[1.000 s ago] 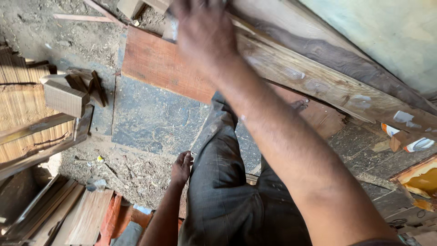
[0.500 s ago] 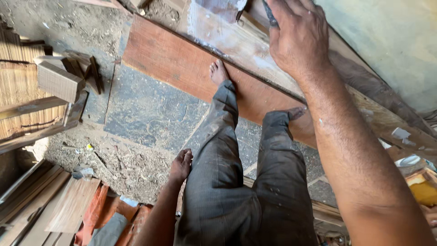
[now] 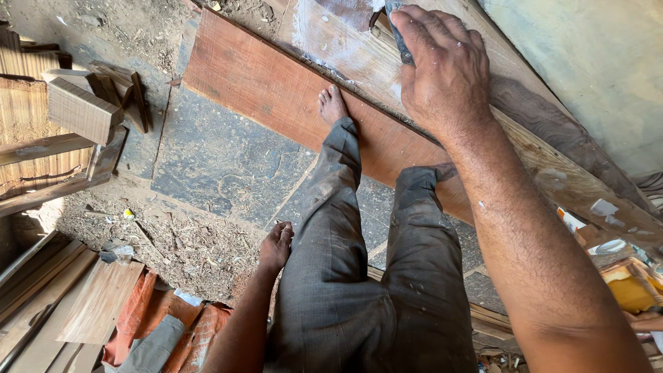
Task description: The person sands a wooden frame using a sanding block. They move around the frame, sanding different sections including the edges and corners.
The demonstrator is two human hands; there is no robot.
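Right hand [image 3: 449,69] is pressed flat on a dark sanding block [image 3: 399,31], fingers [image 3: 421,27] curled over it and gripping it. The block sits on a pale plank [image 3: 359,52] that runs diagonally from top centre toward the right edge; the plank surface around the block is white with dust or filler. Just below it lies a reddish-brown board [image 3: 276,90], parallel and touching, resting on the stone floor [image 3: 214,166].

Left hand [image 3: 276,245] hangs low beside the left knee, fingers loosely bent downward, holding nothing, tips near or on the sawdust-covered floor; contact is unclear.

Bare left foot [image 3: 333,103] rests on the reddish board. Grey dusty trousers [image 3: 359,290] fill lower centre. Stacked wood offcuts [image 3: 83,110] lie at left, orange cloth [image 3: 166,318] at bottom left.
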